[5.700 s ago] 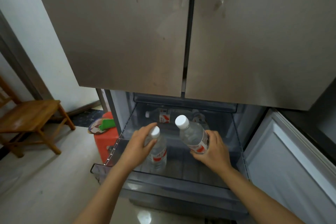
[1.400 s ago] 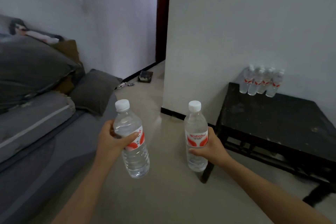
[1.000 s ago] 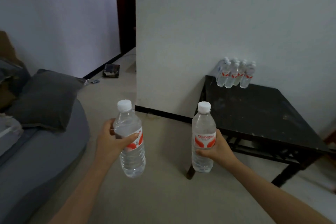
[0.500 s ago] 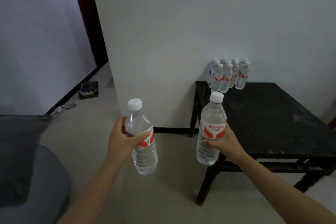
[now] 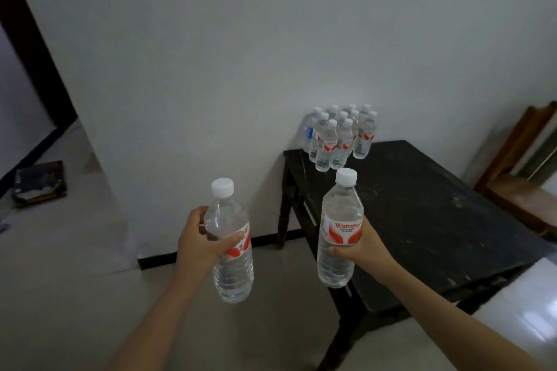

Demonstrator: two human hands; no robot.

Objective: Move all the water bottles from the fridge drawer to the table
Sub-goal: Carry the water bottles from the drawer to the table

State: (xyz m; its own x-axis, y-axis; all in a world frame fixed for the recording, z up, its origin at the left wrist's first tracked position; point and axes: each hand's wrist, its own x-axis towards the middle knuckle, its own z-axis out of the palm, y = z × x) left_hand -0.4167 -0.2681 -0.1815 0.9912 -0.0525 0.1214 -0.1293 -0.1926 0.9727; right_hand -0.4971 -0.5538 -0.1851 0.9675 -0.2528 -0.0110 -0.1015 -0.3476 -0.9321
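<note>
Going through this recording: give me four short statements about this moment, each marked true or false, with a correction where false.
1. The left hand grips the left-hand bottle, and the right hand grips the right-hand bottle. True.
2. The right-hand bottle stands on the black table. False: it is held upright, off the tabletop.
3. A cluster of bottles stands at the table's far corner, by the wall. True.
4. Both held bottles lack caps. False: each has a white cap.

Room in a home: plain white wall (image 5: pixel 241 39), pale floor (image 5: pixel 75 280) with dark skirting (image 5: pixel 156 261), dark door frame (image 5: pixel 39 48), worn black table (image 5: pixel 437 220) against the wall, wooden furniture (image 5: pixel 518 190) beside it.
</note>
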